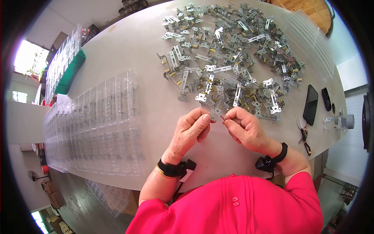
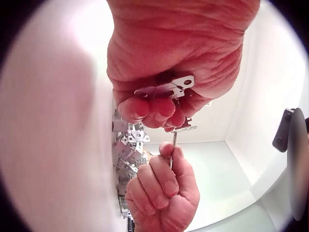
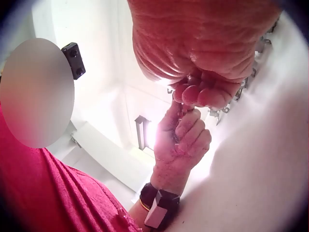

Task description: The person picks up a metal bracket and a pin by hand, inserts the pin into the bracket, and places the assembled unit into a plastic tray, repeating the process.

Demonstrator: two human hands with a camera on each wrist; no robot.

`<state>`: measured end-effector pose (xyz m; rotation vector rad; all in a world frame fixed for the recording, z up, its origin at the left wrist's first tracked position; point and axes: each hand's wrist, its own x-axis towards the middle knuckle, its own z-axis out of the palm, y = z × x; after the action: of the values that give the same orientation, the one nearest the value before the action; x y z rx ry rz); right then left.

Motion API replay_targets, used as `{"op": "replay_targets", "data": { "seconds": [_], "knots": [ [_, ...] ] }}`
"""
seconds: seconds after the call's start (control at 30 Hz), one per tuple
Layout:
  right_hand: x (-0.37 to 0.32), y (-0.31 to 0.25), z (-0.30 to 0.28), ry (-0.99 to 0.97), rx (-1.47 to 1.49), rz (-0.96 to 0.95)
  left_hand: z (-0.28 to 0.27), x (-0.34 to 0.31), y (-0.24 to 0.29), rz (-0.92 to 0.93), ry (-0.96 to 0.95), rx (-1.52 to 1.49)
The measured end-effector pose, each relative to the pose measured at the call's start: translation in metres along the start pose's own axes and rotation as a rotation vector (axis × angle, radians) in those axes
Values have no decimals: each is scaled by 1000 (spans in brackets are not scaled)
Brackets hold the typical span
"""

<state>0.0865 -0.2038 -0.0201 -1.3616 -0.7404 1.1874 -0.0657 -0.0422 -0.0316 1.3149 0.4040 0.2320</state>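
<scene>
Curled around a small metal bracket (image 2: 186, 83), my left hand (image 1: 186, 132) is close to the near edge of the metal pile. Holes show in the bracket's flat end in the left wrist view; the rest sits inside the fingers. Facing it, my right hand (image 1: 247, 128) pinches a thin metal rod (image 2: 173, 151) between thumb and index finger. The rod's tip points at the part in the left hand and comes right up to it. In the right wrist view the fingers of both hands overlap and hide the held part.
Metal hinge-like brackets (image 1: 237, 94) lie heaped across the far table. Clear plastic trays (image 1: 97, 128) are stacked at left, beside a green bin (image 1: 70, 74). At right are a phone (image 1: 310, 105), scissors (image 1: 303, 134) and a clear bottle (image 1: 338, 122). Another clear tray (image 1: 311, 43) lies at back right.
</scene>
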Motion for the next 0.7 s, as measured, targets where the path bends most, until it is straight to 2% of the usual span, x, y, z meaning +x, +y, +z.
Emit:
{"op": "replay_targets", "data": {
  "seconds": [0.27,0.33,0.47,0.53,0.63,0.7],
  "knots": [
    [1,2,-2,2,-92,-36,2,-2,-3,9,-50,75],
    [1,-8,-2,-10,-42,64,3,-2,0,-3,-45,98],
    [5,0,-5,-102,53,33,4,-1,-4,55,-57,184],
    [5,-2,-8,-136,215,130,4,-1,-2,57,-67,223],
    [6,-7,-10,-130,308,185,6,-1,-5,107,-83,273],
    [5,-5,-10,-138,263,170,5,-1,-7,102,-111,279]
  ]
}}
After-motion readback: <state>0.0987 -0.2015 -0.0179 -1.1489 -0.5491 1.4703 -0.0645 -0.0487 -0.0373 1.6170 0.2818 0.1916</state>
